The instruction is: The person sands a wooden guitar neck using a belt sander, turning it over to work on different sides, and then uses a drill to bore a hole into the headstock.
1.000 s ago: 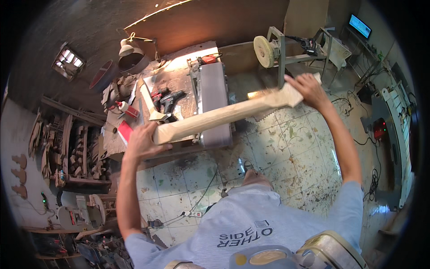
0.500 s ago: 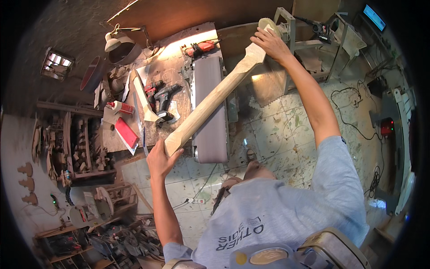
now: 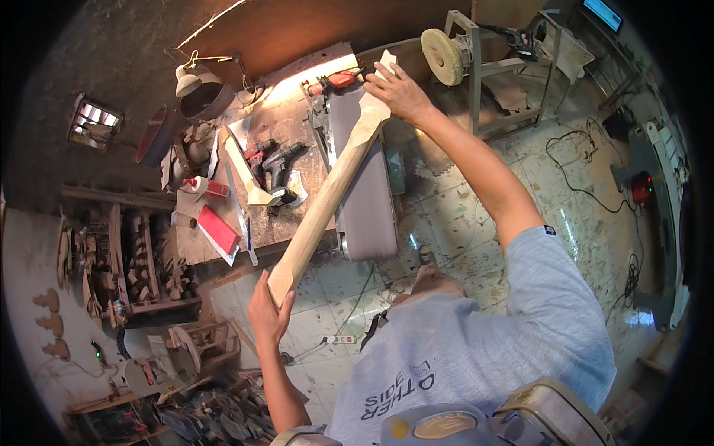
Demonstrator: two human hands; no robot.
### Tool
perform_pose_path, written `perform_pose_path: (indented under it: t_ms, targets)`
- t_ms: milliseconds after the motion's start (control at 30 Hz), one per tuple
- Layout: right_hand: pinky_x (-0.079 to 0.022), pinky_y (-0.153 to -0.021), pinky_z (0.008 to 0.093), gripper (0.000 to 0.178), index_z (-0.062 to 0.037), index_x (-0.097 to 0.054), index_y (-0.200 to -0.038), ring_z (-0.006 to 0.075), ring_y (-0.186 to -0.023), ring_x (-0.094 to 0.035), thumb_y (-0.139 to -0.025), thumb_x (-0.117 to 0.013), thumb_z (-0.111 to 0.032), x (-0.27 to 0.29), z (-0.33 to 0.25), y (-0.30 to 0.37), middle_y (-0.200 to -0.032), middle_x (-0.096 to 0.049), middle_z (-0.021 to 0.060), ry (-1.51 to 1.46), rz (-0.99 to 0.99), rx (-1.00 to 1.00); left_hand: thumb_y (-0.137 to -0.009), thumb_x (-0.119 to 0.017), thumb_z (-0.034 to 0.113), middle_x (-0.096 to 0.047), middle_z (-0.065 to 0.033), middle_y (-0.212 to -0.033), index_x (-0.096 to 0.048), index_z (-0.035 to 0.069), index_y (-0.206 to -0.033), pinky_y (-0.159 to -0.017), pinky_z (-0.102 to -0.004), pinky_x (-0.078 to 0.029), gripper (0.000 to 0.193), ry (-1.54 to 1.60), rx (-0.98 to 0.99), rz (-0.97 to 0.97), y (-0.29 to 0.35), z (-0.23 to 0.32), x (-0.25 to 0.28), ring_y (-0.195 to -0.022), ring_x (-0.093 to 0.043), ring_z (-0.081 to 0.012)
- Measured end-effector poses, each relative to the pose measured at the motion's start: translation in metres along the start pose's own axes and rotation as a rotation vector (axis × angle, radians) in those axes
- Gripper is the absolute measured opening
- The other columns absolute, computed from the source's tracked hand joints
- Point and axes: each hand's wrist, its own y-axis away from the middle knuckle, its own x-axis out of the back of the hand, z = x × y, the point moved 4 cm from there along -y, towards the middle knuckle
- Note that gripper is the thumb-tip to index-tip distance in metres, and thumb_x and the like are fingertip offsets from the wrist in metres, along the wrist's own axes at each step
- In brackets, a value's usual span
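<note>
A long pale wooden piece, shaped like an instrument neck with flared ends, slants across the view from lower left to upper right. My left hand is closed on its near end, thumb along one side. At the far end, my right hand grips just beyond the flared shoulder, fingers over the top. Beneath the piece lies the wide grey belt of a belt sander; whether wood and belt touch, I cannot tell.
On the workbench at left are cordless drills, another pale wooden piece, a glue bottle and a red-and-white packet. A round buffing wheel stands at the back. Cables and a power strip lie on the floor.
The wooden piece has swung to a steeper slant. Its far end and my right hand have moved left, away from the buffing wheel; my left hand has come nearer me.
</note>
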Motion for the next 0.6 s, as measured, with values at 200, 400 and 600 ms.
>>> perform_pose_path:
  t_ms: [200, 400, 600]
  targets:
    - [-0.032, -0.122, 0.0502, 0.034, -0.0149, -0.061, -0.130, 0.0297, -0.146, -0.042, -0.097, -0.054, -0.016, 0.007, -0.035, -0.003, -0.142, -0.056, 0.0036, -0.038, 0.038, 0.003, -0.087, -0.075, 0.048, -0.055, -0.0222, -0.147, -0.049, -0.001, -0.145, -0.118, -0.0499, -0.037, 0.080, -0.098, -0.083, -0.168, 0.033, -0.012, 0.019, -0.140, -0.048, -0.0404]
    - [-0.027, -0.124, 0.0527, 0.045, -0.0190, -0.059, -0.138, 0.0304, -0.150, -0.037, -0.093, -0.060, -0.016, -0.014, 0.010, -0.009, -0.151, -0.052, 0.0002, 0.026, -0.059, -0.004, -0.087, -0.076, 0.044, -0.048, -0.0217, -0.154, -0.048, -0.001, -0.146, -0.118, -0.0468, -0.037, 0.079, 0.075, -0.053, -0.028, 0.005, 0.018, -0.002, -0.146, -0.042, -0.0387]
    - [-0.024, -0.125, 0.0525, 0.054, -0.0212, -0.057, -0.142, 0.0310, -0.150, -0.037, -0.089, -0.064, -0.013, -0.062, 0.137, 0.014, -0.154, -0.050, 0.0000, 0.130, -0.064, -0.047, -0.089, -0.074, 0.043, -0.044, -0.0200, -0.158, -0.047, 0.002, -0.148, -0.118, -0.0436, -0.037, 0.077, 0.063, -0.134, 0.009, -0.086, 0.099, -0.031, -0.147, -0.041, -0.0366]
